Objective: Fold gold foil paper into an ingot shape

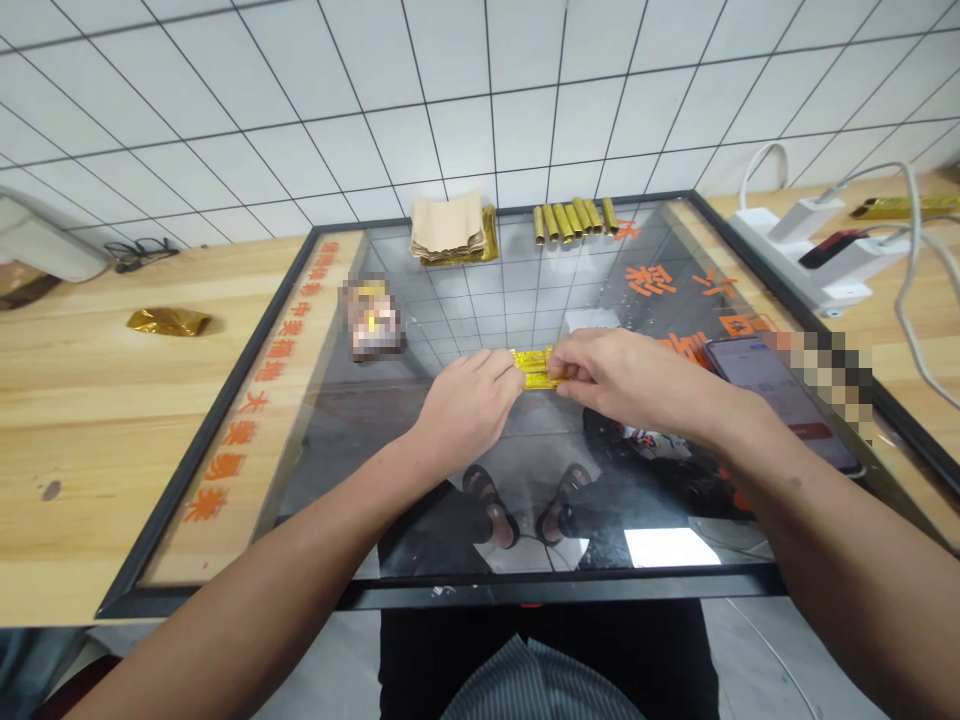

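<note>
A folded strip of gold foil paper (534, 368) sits between my hands, above the middle of a glass-topped table (525, 560). My left hand (469, 405) pinches its left end. My right hand (622, 380) grips the right end, with its fingers partly covering the foil. Beyond the hands, a row of several rolled gold tubes (574, 218) lies at the far edge of the glass. To their left is a stack of tan paper sheets (448, 225) on gold foil. A pixelated object (373, 318) lies nearer my left hand.
A phone (780, 400) lies on the glass under my right forearm. A white power strip (817, 255) with cables sits on the wooden tabletop at the right. A crumpled gold foil piece (166, 321) lies on the wood at the left. White tiled wall behind.
</note>
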Demonstrator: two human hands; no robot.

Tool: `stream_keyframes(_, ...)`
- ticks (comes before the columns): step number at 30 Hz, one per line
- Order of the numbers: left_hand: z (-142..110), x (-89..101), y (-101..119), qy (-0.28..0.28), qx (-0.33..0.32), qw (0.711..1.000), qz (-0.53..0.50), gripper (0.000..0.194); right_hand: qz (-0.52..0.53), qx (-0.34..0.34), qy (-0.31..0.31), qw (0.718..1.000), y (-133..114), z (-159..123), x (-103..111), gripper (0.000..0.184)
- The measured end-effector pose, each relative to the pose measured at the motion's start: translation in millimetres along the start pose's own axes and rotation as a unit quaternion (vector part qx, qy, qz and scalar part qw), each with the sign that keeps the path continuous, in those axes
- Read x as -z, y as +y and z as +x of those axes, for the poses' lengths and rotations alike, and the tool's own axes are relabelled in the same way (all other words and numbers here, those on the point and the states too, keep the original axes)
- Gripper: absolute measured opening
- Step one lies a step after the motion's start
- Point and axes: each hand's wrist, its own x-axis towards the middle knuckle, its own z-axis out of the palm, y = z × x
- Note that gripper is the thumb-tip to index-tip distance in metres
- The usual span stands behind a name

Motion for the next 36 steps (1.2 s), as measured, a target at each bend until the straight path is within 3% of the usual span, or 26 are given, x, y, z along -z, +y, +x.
stream_keyframes(10, 1, 0.0, 2, -0.004, 0.035, 0.999, -0.02, 0.032, -0.075, -0.002, -0.007, 0.997, -8, -1, -1, 0.009)
stream_keyframes(24, -8, -0.4, -10, 0.011, 0.075, 0.993, -0.087, 0.022, -0.069, 0.005, 0.006, 0.998, 0, 2, -5, 0.018)
stream_keyframes(36, 0, 1.6, -6, 0.0, 0.201, 0.956, -0.215, 0.019, -0.035, -0.047, 0.007, 0.998, 10, 7, -10, 0.021)
